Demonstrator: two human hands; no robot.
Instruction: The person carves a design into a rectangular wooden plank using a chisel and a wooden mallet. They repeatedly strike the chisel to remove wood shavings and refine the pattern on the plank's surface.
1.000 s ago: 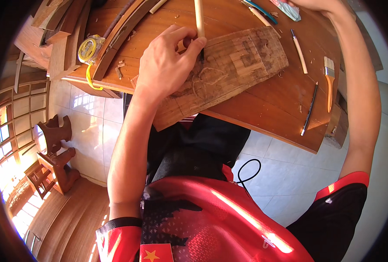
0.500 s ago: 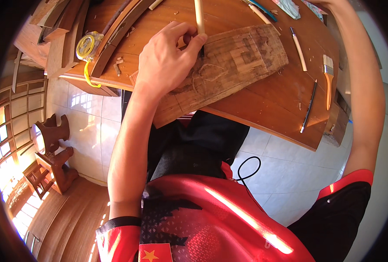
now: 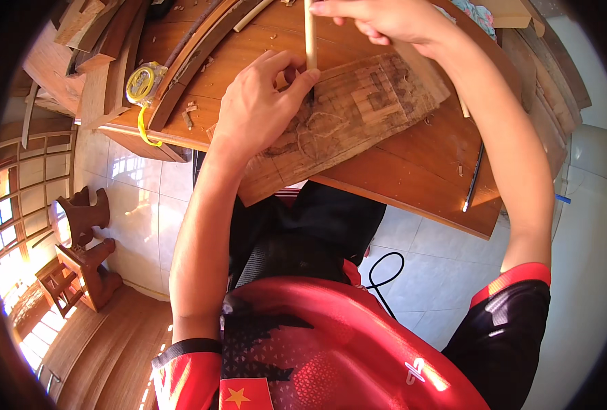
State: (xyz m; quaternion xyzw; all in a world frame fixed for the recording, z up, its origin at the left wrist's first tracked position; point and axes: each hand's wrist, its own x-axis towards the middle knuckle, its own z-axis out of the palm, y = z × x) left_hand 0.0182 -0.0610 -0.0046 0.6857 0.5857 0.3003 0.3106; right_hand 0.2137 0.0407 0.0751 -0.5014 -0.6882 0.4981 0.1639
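Observation:
A dark, weathered wooden board [image 3: 344,126] with carved lines lies at a slant across the table's near edge. Standing upright on it is a chisel [image 3: 310,44] with a pale round handle and a dark metal shank. My left hand [image 3: 266,102] rests over the board's upper left, thumb and fingers closed around the lower handle. Up at the top edge of the picture, my right hand [image 3: 378,20] has its fingertips at the upper handle, the other fingers curled. The chisel's cutting tip is hard to make out beside my left thumb.
Wood chips are scattered over the brown table [image 3: 413,178]. A yellow tape measure [image 3: 144,83] sits at the left edge beside a curved wooden piece [image 3: 180,85]. Wood offcuts [image 3: 88,41] are stacked behind it. A dark pencil [image 3: 473,181] lies right of the board, partly behind my right forearm.
My right hand has swung in from the upper right to the top of the chisel. Its forearm now covers the brush and most of another pale-handled tool. My left hand keeps its hold.

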